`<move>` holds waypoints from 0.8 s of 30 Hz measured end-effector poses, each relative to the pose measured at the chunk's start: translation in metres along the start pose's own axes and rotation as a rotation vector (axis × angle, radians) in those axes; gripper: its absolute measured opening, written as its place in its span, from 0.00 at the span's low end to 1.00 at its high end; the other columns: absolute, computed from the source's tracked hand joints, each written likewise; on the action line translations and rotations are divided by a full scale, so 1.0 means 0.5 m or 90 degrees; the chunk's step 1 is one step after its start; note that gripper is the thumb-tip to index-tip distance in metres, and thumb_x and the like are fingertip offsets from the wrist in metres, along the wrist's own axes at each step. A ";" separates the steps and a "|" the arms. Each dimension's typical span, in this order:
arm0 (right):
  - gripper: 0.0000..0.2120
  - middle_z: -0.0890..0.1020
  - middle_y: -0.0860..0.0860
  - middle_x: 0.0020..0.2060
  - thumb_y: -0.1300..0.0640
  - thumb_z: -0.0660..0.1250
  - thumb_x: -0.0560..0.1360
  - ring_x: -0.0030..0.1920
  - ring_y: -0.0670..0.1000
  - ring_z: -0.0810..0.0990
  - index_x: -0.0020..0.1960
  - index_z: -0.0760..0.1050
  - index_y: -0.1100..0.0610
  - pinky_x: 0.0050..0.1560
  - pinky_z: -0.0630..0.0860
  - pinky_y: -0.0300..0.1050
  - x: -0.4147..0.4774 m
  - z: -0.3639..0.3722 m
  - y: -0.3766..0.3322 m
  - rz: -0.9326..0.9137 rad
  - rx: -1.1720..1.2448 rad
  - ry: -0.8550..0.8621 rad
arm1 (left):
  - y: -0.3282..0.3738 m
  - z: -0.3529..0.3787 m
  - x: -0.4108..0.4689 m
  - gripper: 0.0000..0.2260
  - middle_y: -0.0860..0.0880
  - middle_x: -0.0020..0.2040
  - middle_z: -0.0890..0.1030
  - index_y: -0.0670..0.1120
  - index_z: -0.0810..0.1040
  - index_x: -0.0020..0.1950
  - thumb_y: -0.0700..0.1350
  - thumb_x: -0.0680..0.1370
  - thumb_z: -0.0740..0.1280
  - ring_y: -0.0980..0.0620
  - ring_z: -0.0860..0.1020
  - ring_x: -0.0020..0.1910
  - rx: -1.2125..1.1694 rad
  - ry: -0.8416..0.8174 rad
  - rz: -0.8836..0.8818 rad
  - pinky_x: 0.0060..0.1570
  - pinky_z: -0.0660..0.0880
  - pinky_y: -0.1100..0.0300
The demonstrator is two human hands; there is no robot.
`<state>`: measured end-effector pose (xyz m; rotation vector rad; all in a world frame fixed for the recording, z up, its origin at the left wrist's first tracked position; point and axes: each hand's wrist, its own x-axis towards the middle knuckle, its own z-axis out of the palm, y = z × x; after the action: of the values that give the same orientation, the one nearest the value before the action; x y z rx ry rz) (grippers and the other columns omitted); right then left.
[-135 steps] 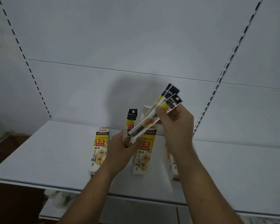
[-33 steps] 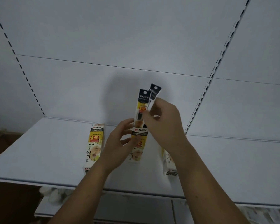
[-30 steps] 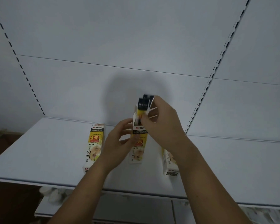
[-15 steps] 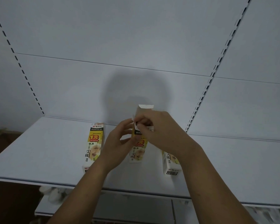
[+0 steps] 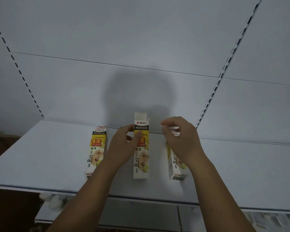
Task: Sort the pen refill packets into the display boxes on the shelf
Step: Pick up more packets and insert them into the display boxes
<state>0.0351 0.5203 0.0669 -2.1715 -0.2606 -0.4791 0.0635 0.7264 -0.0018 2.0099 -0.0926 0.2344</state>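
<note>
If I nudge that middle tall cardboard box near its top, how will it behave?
Likely tippy: the tall narrow yellow-and-white cardboard box stands upright on a small base. Probably light; the open top flap shows thin card that may dent under a firm squeeze. The left hand holding its upper part should steady it.

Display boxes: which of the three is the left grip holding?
The middle display box, the one with its white top flap raised. The left grip holds its upper part; the left box and right box stand to either side.
</note>
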 end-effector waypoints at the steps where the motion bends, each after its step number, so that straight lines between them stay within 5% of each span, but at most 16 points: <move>1: 0.06 0.83 0.41 0.52 0.57 0.70 0.81 0.54 0.38 0.79 0.56 0.83 0.51 0.51 0.70 0.24 -0.002 0.001 0.008 0.013 -0.006 -0.006 | -0.002 0.001 0.003 0.21 0.55 0.66 0.77 0.55 0.74 0.74 0.57 0.82 0.68 0.60 0.79 0.54 0.035 0.003 0.009 0.48 0.76 0.62; 7: 0.08 0.82 0.41 0.53 0.55 0.70 0.81 0.55 0.37 0.79 0.59 0.81 0.49 0.53 0.70 0.24 -0.017 -0.009 0.031 0.030 -0.033 -0.020 | 0.024 -0.016 0.001 0.23 0.57 0.67 0.76 0.58 0.71 0.76 0.61 0.82 0.64 0.56 0.75 0.64 0.148 -0.017 0.107 0.61 0.75 0.51; 12: 0.11 0.80 0.42 0.55 0.49 0.69 0.81 0.58 0.42 0.78 0.63 0.78 0.47 0.61 0.75 0.42 -0.034 -0.035 0.046 0.012 -0.116 -0.034 | 0.082 -0.018 0.006 0.23 0.56 0.68 0.77 0.56 0.72 0.75 0.63 0.82 0.63 0.54 0.73 0.68 0.269 -0.055 0.216 0.66 0.71 0.50; 18: 0.15 0.78 0.39 0.57 0.46 0.68 0.81 0.59 0.42 0.75 0.67 0.75 0.44 0.65 0.74 0.49 -0.074 -0.113 0.049 0.066 -0.195 -0.025 | 0.149 0.050 0.021 0.28 0.53 0.67 0.79 0.54 0.74 0.73 0.68 0.80 0.57 0.50 0.76 0.66 0.281 -0.123 0.317 0.63 0.73 0.48; 24: 0.19 0.79 0.42 0.60 0.43 0.67 0.81 0.60 0.43 0.76 0.69 0.73 0.46 0.65 0.75 0.54 -0.156 -0.227 0.063 0.157 -0.298 0.068 | 0.240 0.179 -0.008 0.23 0.55 0.67 0.78 0.56 0.74 0.73 0.65 0.82 0.62 0.52 0.75 0.65 0.203 -0.224 0.391 0.64 0.72 0.50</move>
<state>-0.0520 0.4095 0.0730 -2.5757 0.1990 -0.5519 0.0503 0.5934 0.0658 2.2740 -0.9544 0.2920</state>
